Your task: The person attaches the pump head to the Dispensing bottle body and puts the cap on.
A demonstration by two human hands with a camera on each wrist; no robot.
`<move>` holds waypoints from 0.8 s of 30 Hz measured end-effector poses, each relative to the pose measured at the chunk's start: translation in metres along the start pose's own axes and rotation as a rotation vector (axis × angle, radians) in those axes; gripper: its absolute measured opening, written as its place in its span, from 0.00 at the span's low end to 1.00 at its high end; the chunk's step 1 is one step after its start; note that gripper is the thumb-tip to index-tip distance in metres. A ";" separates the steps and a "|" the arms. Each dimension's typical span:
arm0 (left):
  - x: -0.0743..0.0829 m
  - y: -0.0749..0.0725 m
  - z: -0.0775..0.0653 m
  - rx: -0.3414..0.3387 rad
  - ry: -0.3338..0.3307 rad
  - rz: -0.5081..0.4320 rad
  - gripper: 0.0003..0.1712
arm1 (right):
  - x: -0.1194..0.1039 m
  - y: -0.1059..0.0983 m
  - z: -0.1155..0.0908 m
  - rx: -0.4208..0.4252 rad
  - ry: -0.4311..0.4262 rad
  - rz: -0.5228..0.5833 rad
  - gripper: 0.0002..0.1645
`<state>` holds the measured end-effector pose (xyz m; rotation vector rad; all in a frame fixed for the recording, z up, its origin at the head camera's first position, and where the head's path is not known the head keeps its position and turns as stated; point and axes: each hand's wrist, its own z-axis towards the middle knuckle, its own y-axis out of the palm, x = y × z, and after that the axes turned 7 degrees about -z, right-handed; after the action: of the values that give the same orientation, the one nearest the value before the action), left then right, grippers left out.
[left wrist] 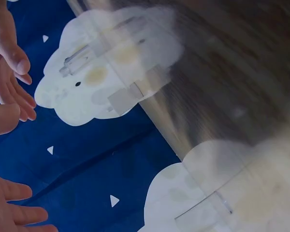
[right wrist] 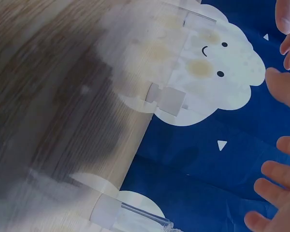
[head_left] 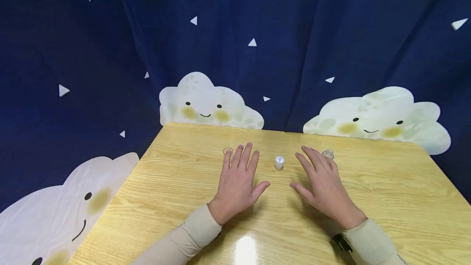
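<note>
Over the wooden table (head_left: 176, 187), my left hand (head_left: 237, 183) is spread palm down with straight fingers and the thumb out to the side. A low clear round vessel (head_left: 227, 150) stands just beyond its fingertips. My right hand (head_left: 325, 183) is spread likewise, holding nothing. Close behind its fingers is a small clear bottle (head_left: 328, 154), partly covered by them; the right wrist view shows the bottle (right wrist: 140, 218) as a clear cylinder with a knobbed top. Between the hands stands a small white cup-like piece (head_left: 279, 162), with a whitish block-like side (right wrist: 171, 100) in the right wrist view.
A dark blue curtain (head_left: 228, 52) with white triangles and smiling clouds (head_left: 379, 113) hangs along the table's far edge and left side. A dark strap (head_left: 341, 242) shows at the right sleeve (head_left: 371, 240). Light glares on the table near its front.
</note>
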<state>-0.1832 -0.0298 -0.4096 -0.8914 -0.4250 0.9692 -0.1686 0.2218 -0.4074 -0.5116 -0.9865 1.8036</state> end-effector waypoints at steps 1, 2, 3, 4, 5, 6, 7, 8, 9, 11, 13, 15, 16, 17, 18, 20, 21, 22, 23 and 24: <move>0.000 0.000 0.000 -0.002 0.002 -0.001 0.47 | 0.000 0.000 0.000 0.003 -0.004 0.004 0.47; 0.000 0.000 0.000 -0.003 0.004 -0.002 0.47 | 0.000 0.000 0.000 0.006 -0.008 0.009 0.47; -0.001 0.000 0.000 -0.006 0.005 -0.002 0.46 | 0.000 0.000 0.000 0.007 -0.012 0.010 0.46; -0.001 0.000 0.000 -0.011 0.004 -0.003 0.46 | 0.000 0.000 0.000 0.009 -0.016 0.016 0.45; -0.002 0.000 0.001 -0.015 0.004 -0.007 0.46 | 0.000 0.000 0.000 0.010 -0.019 0.022 0.45; -0.003 0.000 0.001 -0.016 0.002 -0.013 0.45 | 0.000 0.000 -0.001 0.010 -0.020 0.027 0.45; -0.003 0.000 0.001 -0.017 0.001 -0.020 0.44 | 0.000 -0.001 -0.001 0.009 -0.021 0.029 0.45; -0.004 0.000 0.001 -0.012 0.002 -0.030 0.42 | 0.000 -0.001 -0.001 0.006 -0.021 0.031 0.45; -0.004 0.000 0.001 -0.007 0.003 -0.051 0.40 | 0.001 -0.001 -0.001 0.003 -0.022 0.036 0.44; -0.004 0.000 -0.001 0.017 0.007 -0.118 0.34 | 0.001 -0.002 -0.001 -0.010 -0.021 0.048 0.43; -0.003 -0.001 -0.002 0.052 0.013 -0.197 0.29 | 0.000 -0.002 -0.001 -0.016 -0.029 0.058 0.42; -0.001 -0.001 -0.004 0.083 0.022 -0.272 0.26 | 0.000 -0.003 -0.002 -0.021 -0.039 0.070 0.41; 0.000 -0.001 -0.004 0.099 0.025 -0.297 0.26 | -0.001 -0.003 -0.002 -0.025 -0.041 0.072 0.40; 0.000 -0.001 -0.003 0.111 0.028 -0.310 0.26 | -0.001 -0.003 -0.002 -0.025 -0.045 0.071 0.39; 0.000 -0.001 -0.003 0.120 0.032 -0.315 0.26 | -0.001 -0.003 -0.003 -0.023 -0.050 0.070 0.38; 0.001 -0.001 -0.002 0.128 0.039 -0.312 0.26 | -0.001 -0.003 -0.003 -0.022 -0.054 0.070 0.37; 0.001 -0.001 -0.002 0.129 0.041 -0.305 0.26 | -0.001 -0.003 -0.003 -0.021 -0.055 0.070 0.37; 0.001 -0.001 -0.002 0.129 0.042 -0.299 0.26 | -0.001 -0.003 -0.003 -0.019 -0.057 0.067 0.36; 0.001 -0.001 -0.002 0.127 0.044 -0.293 0.26 | -0.001 -0.003 -0.003 -0.015 -0.060 0.065 0.36; 0.001 -0.002 -0.003 0.122 0.042 -0.292 0.26 | 0.000 -0.003 -0.003 -0.011 -0.062 0.064 0.36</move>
<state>-0.1799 -0.0305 -0.4099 -0.7150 -0.4418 0.6990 -0.1647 0.2233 -0.4066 -0.5020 -1.0338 1.8820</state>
